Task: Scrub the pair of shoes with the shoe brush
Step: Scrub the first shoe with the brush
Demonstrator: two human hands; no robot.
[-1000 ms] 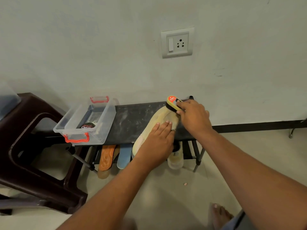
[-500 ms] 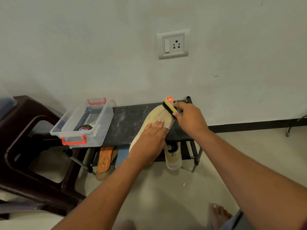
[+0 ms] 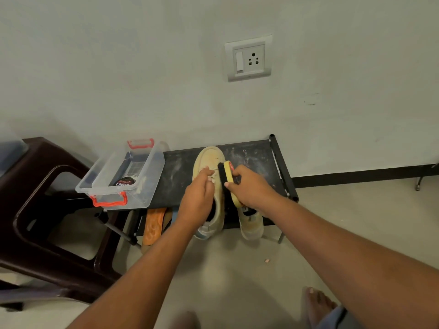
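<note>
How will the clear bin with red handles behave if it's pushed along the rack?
Probably light: the clear bin looks thin-walled and holds little beyond a polish tin. Likely slides easily on the flat dark top of the rack. It sits at the left end, so a leftward push could tip it off.

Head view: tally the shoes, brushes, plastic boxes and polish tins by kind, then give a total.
Beige shoes: 2
Shoe brush: 1
Clear plastic box: 1
Polish tin: 1
Total: 5
</note>
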